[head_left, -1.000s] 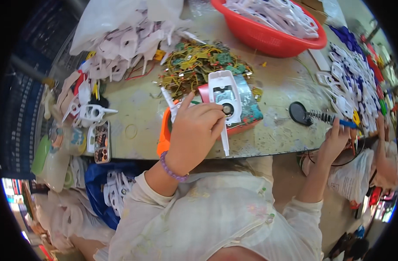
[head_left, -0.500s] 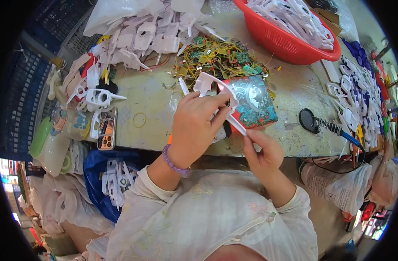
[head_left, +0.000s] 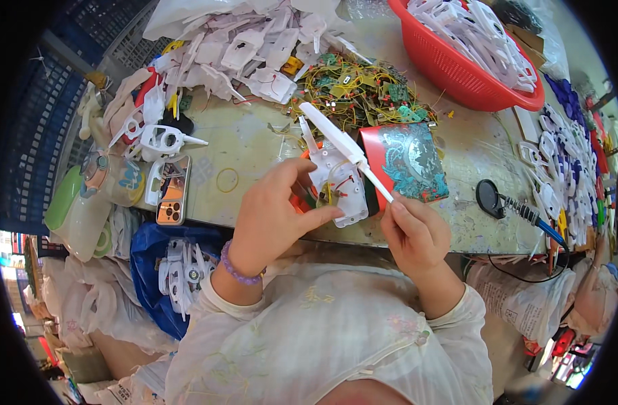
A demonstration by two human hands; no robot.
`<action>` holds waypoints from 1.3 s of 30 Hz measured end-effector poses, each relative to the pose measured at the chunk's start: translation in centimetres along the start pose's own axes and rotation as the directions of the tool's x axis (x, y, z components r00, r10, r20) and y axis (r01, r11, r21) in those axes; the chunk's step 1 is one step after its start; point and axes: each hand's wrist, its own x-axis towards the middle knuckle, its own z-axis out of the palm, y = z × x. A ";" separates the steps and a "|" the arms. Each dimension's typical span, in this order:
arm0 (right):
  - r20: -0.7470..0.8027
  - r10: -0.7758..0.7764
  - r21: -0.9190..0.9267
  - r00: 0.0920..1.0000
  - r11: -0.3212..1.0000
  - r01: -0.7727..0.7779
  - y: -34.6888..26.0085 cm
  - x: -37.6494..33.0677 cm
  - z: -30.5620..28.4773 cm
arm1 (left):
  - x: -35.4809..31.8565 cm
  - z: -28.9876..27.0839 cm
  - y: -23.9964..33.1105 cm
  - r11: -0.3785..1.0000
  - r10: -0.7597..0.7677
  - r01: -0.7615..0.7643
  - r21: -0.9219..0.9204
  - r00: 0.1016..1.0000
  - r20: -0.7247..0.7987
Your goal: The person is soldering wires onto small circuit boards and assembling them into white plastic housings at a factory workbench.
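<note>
My right hand pinches the thin end of a white plastic shell, which slants up and away to the left over the table. Below and left of that shell, a white plastic housing half shows its inner side, with a small circuit board and thin wires in it. My left hand has its thumb on the housing's near edge and its fingers bent at the left edge, gripping it. Right of the housing stands a red box with a worn teal-patterned top. Orange-red parts beneath the housing are mostly hidden.
Wired circuit boards lie heaped behind the housing. White shells pile up at the back left. A red basket of white parts stands back right. A phone and a blue-handled soldering iron flank the work spot.
My left hand has let go of the white shell and moved down and left to the housing half. The shell has turned in my right hand, uncovering the housing and its wires.
</note>
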 end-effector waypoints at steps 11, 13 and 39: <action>0.111 -0.209 -0.055 0.972 0.975 0.216 -0.1 -1.1 -1.0 | 4.1 -0.1 -3.4 0.933 -0.098 0.143 -0.331 0.984 0.148; 0.097 -0.251 -0.023 0.963 0.967 0.254 -0.1 -1.7 -0.6 | 4.5 -0.2 -2.7 0.972 -0.175 0.202 -0.117 0.963 0.204; 0.061 -0.366 0.281 0.929 0.899 0.335 -1.2 -5.9 -0.2 | 0.5 -8.0 -1.5 0.687 -0.056 0.157 -0.710 0.985 0.164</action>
